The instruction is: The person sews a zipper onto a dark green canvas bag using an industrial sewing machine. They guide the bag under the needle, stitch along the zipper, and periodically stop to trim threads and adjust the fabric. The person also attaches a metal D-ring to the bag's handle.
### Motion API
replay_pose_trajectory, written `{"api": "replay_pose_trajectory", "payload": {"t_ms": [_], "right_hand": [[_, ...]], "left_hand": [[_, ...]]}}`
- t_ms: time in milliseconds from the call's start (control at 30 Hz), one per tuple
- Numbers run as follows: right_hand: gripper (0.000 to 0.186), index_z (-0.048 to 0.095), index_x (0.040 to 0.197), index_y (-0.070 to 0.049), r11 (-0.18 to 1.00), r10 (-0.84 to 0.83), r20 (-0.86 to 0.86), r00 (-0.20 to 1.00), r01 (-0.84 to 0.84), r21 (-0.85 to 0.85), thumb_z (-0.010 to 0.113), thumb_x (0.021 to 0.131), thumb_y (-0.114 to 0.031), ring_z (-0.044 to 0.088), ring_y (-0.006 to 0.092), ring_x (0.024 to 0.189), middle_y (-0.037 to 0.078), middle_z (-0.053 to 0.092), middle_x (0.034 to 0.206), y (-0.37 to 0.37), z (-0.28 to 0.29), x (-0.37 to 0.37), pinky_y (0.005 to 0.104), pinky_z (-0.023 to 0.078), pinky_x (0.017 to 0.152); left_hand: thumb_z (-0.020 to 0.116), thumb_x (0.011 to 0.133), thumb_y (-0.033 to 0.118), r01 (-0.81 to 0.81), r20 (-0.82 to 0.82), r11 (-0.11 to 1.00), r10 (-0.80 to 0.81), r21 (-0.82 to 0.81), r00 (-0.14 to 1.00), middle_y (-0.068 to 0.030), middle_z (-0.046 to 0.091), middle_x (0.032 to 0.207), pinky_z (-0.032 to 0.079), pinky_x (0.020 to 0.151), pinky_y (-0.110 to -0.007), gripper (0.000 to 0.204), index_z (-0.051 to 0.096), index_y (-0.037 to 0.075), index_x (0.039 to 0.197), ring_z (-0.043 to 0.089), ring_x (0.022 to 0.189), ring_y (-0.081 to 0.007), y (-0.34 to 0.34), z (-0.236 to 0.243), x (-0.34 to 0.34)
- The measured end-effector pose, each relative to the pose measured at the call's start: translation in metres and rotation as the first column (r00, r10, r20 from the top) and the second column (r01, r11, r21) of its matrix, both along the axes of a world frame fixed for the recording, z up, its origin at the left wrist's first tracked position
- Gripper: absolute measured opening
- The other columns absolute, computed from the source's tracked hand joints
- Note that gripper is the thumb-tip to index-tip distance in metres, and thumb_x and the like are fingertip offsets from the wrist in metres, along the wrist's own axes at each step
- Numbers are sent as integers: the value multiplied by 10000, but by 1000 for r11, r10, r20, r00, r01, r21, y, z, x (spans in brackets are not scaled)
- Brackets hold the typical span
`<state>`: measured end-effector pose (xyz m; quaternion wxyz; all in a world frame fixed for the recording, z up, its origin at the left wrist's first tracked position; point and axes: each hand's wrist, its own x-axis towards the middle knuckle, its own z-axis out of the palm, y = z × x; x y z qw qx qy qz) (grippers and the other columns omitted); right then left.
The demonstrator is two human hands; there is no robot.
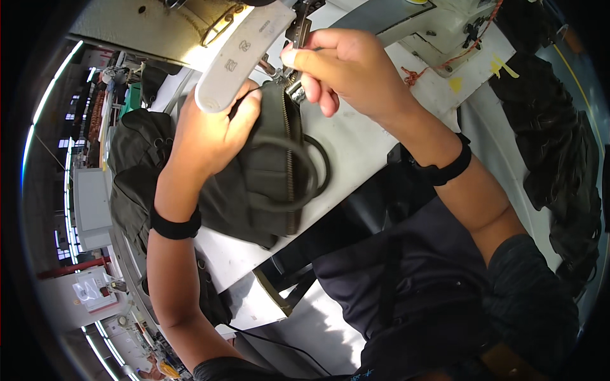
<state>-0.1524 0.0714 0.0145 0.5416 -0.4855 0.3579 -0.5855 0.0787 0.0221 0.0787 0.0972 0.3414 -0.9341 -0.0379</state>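
Note:
A dark olive fabric bag (254, 187) with looped handles and a long zipper (290, 152) lies on a white table, its upper end under a sewing machine (244, 54). My left hand (206, 130) is closed on the bag's upper edge, the thumb on the fabric; the machine's pale rounded head covers part of its fingers. Beside the needle area, my right hand (346, 73) is closed, thumb and forefinger pinched against the dark metal parts of the machine. What sits between these fingertips is too small to make out. A shiny metal piece (295, 91) shows below them.
More dark olive bags (136, 149) are piled at the left of the table (346, 155). Another heap of dark fabric (549, 152) lies at the far right. Orange thread (413, 76) trails over the machine's base. A lamp lights the area behind the machine head.

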Motion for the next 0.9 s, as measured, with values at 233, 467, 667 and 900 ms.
{"api": "replay_pose_trajectory", "payload": {"t_ms": [233, 467, 667, 900], "right_hand": [[278, 752, 1010, 39, 996, 22, 37, 999, -19, -83, 664, 1005, -225, 530, 59, 479, 22, 660, 651, -3, -3, 7, 231, 442, 476], [307, 734, 1102, 80, 994, -64, -24, 998, 62, -87, 700, 1005, -209, 564, 82, 467, 80, 676, 643, 0, -16, 6, 253, 450, 446], [276, 736, 1017, 50, 989, -111, -34, 993, 107, -102, 710, 1006, -224, 546, 79, 478, 69, 653, 626, 5, -8, 8, 262, 440, 445], [213, 681, 852, -38, 992, 26, 72, 997, -17, -127, 639, 1026, -154, 450, 33, 440, 17, 604, 606, 3, 7, 5, 228, 355, 420]], "left_hand": [[656, 1071, 217, -58, -199, 984, 92, 169, 976, -123, 735, 1082, 521, 925, -342, 298, 689, -53, 1193, 682, 981, -219, 3, -22, 8], [639, 1078, 210, -204, -163, 896, 286, 394, 944, -34, 656, 877, 474, 804, -287, 297, 672, -72, 989, 566, 832, -114, 28, -4, -12], [651, 1045, 267, -207, -161, 880, 300, 428, 940, -64, 706, 893, 493, 810, -298, 328, 710, -55, 1027, 614, 845, -134, 25, -11, -9], [689, 1041, 260, -259, -133, 808, 381, 529, 915, -45, 694, 1195, 465, 1028, -319, 280, 751, -10, 1081, 628, 1127, -156, 20, -11, -1]]}}
